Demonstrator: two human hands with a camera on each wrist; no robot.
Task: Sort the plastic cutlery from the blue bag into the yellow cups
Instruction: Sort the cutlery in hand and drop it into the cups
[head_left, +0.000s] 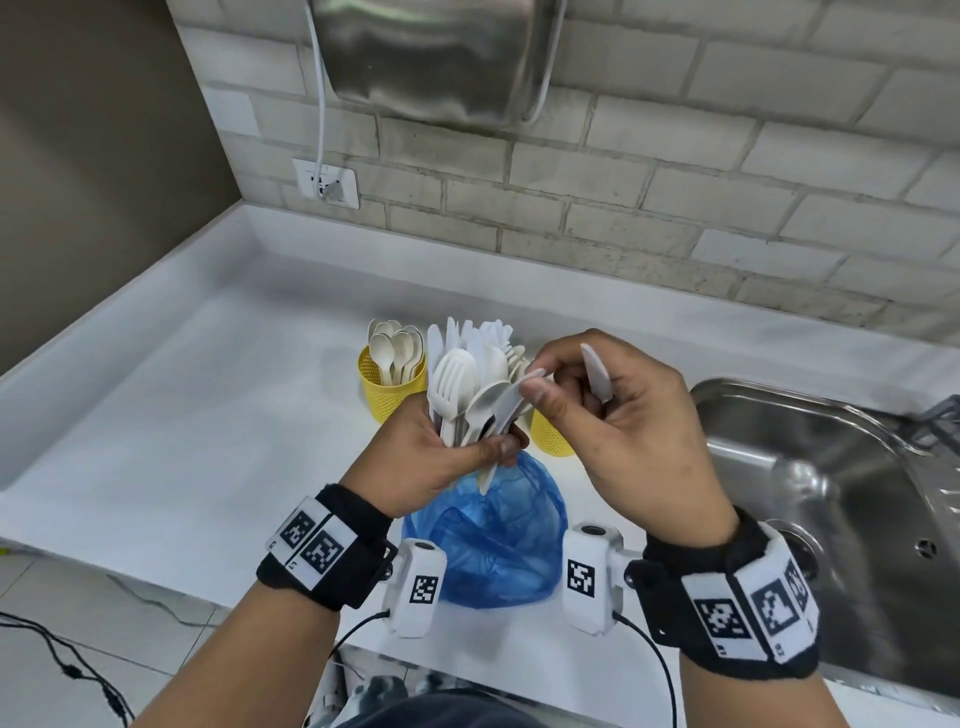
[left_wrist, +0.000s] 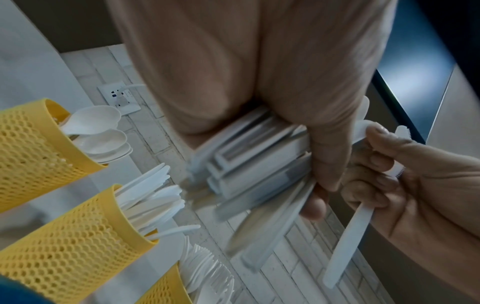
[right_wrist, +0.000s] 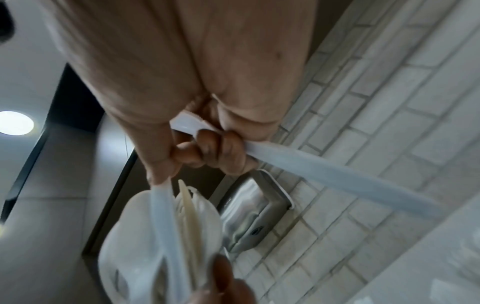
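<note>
Sorting looks well advanced, not finished. Left hand (head_left: 441, 462) wraps a mixed bundle of white plastic forks, spoons and knives (head_left: 465, 400), handles down in the fist, heads fanned above it. Right hand (head_left: 623, 415) pinches the tip of one white plastic spoon (head_left: 506, 402) at the bundle's right edge between thumb and forefinger; its other fingers curl round a white serrated plastic knife (left_wrist: 348, 242), blade poking up above the knuckles.

Beyond the fist stand the yellow perforated plastic cups: spoon cup (head_left: 387, 382) to the far left, knife cup (left_wrist: 85, 232) behind the bundle, fork cup (left_wrist: 166, 288) nearest the right hand, each already well stocked.

Crumpled translucent blue plastic bag (head_left: 493, 540) lies on the white counter (head_left: 171, 374) directly beneath both hands; I cannot tell if any cutlery is left in it.

Judgement: remaining work is the handful in the left fist plus the held knife.
</note>
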